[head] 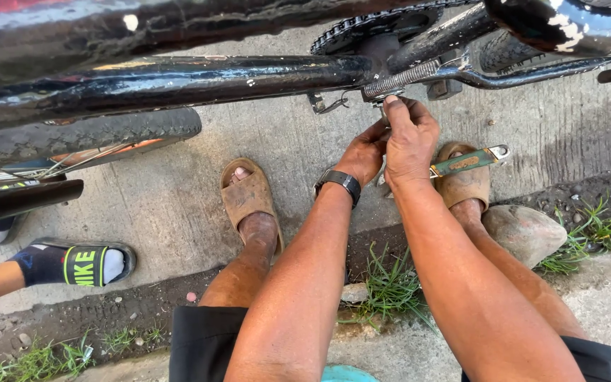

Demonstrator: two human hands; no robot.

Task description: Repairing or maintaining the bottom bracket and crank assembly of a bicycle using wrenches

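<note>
Evidently the step in hand is work on a small fastener (385, 93) under the black bicycle frame (178, 78), by the kickstand spring (399, 78). Both hands meet there: the right hand (410, 141) pinches it with closed fingers, the left hand (363, 154) steadies just below. A green-handled wrench (467, 162) rests behind them over the concrete ground (178, 198). Next likely calls for a firm fingertip turn.

I have just one camera, worn on the person's head. It looks almost straight down, past the arms, at the concrete ground (178, 205). The black bike frame (178, 78) is very close, crossing the top.
</note>
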